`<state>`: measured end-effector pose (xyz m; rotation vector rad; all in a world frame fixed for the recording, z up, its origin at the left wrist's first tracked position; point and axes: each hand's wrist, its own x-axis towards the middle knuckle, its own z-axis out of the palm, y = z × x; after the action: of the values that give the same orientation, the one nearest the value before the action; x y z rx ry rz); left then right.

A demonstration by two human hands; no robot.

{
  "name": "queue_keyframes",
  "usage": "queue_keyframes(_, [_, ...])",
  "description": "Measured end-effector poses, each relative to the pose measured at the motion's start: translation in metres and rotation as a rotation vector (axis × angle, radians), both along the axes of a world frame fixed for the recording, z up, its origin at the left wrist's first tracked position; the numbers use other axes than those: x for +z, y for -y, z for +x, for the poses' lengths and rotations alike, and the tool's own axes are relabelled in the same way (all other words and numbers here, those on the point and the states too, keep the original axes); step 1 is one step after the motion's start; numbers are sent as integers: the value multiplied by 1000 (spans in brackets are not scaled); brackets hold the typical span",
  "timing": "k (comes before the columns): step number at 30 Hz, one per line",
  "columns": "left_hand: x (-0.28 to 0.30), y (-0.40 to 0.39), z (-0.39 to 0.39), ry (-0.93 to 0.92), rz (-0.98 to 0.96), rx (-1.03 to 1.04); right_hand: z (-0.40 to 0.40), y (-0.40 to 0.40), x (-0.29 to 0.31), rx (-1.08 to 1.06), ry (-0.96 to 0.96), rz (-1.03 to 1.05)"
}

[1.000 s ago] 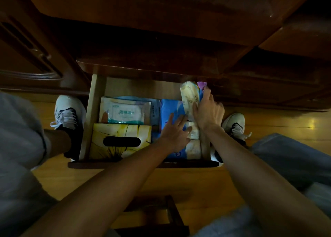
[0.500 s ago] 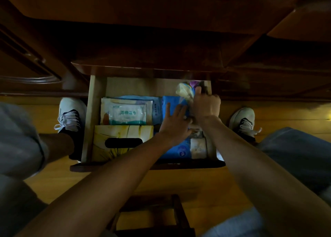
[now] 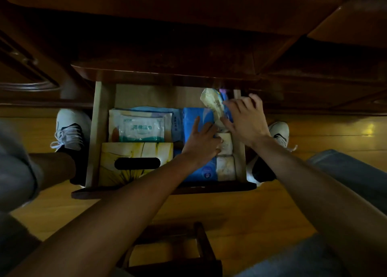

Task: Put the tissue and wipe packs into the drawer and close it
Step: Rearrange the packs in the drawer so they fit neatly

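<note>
The wooden drawer [image 3: 98, 134] stands pulled out under a dark cabinet. Inside lie a yellow tissue box [image 3: 117, 167] at front left, a white-green wipe pack [image 3: 140, 128] behind it, and a blue tissue pack [image 3: 189, 119] to the right. Small cream packs [image 3: 226, 167] line the right wall. My left hand [image 3: 201, 142] presses flat on the blue pack, fingers spread. My right hand [image 3: 245, 119] touches a cream tissue pack [image 3: 211, 102] that stands tilted at the back right; its fingers are spread and I cannot tell if they grip it.
The dark drawer front [image 3: 163, 189] faces me. White sneakers [image 3: 69, 130] stand on the wooden floor on both sides of the drawer, and my knees in grey fabric flank it. A dark wooden stool [image 3: 188, 255] sits between my legs.
My right hand has loosened from its closed hold on the cream pack; its fingers are now spread. The pack sits lower and further back in the drawer. My left hand stays on the blue pack.
</note>
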<state>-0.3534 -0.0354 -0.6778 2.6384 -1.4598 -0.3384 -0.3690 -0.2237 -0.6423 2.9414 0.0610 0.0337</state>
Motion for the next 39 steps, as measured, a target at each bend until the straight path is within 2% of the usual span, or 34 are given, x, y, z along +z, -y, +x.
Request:
queue_keyframes(3, [-4,-3,-3,18,28,-61,-15,16,1,204,-51,-13])
queue_keyframes(5, [-3,-6,-6,21,55,-106,-19,18,1,244,-117,-47])
queue_keyframes(9, [4,-1,-5,80,86,-207,-8,8,3,160,-135,-31])
queue_keyframes(13, [8,12,5,-49,69,-21,0,7,6,104,-129,4])
queue_keyframes(17, [5,13,5,-81,71,-46,2,5,1,71,-261,-82])
queue_keyframes(20, [5,6,16,-38,-126,-5,10,-3,1,43,-248,-85])
queue_keyframes(22, [3,6,32,-36,-317,202,10,-4,2,0,-143,-40])
queue_keyframes(24, [5,15,51,-137,-325,455,4,-3,1,-96,-64,57])
queue_keyframes(26, [3,32,68,-279,-197,592,-5,-5,-1,-181,-54,163])
queue_keyframes(29, [-1,60,83,-468,-29,567,-18,-6,-7,-256,-82,258])
queue_keyframes(31, [-6,75,86,-524,-2,507,-22,-4,-10,-267,-97,289])
queue_keyframes(35, [-11,80,90,-521,-58,495,-21,1,-11,-211,-24,331])
queue_keyframes(39, [-18,75,106,-738,-260,677,-19,1,-12,-163,-20,341])
